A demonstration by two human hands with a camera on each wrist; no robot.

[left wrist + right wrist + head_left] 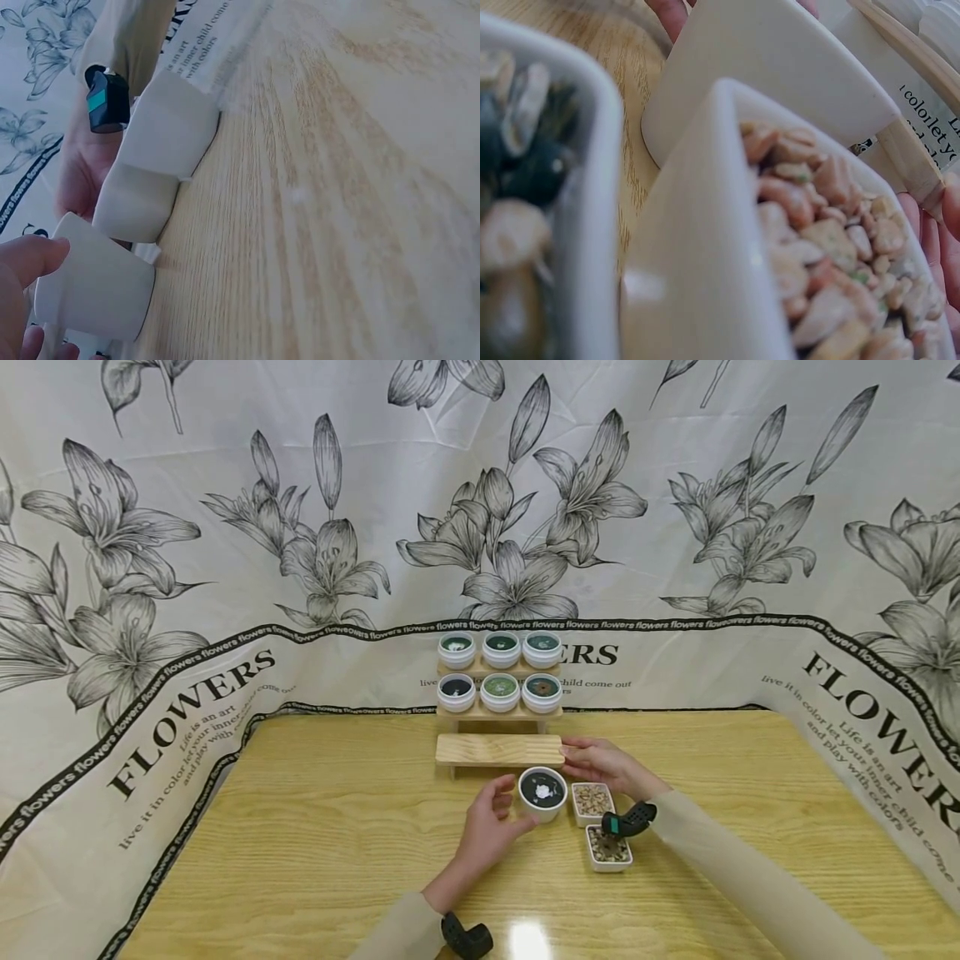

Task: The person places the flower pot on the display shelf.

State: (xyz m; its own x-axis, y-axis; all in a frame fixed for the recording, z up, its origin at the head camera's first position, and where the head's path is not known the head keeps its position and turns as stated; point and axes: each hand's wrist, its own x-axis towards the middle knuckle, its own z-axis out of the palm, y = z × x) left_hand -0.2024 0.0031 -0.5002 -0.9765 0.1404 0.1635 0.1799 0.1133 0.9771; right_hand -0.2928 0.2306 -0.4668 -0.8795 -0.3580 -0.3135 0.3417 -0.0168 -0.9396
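A white round pot [543, 792] with a dark top and a small white shape in its middle stands on the table. My left hand [495, 827] curves around its left side, the thumb against the front of the wall. My right hand [607, 767] grips the right end of the low wooden board [501, 749], the front step of a tiered stand. Under my right wrist are a white square pot of pinkish pebbles [832, 247] and another square pot [609, 850] with darker, mixed stones.
Behind the front board, two higher wooden tiers [498, 713] carry several white round pots [500, 691] with green or dark tops. The wooden table [337, 827] runs up to a flower-printed cloth [300, 568] at the back and sides.
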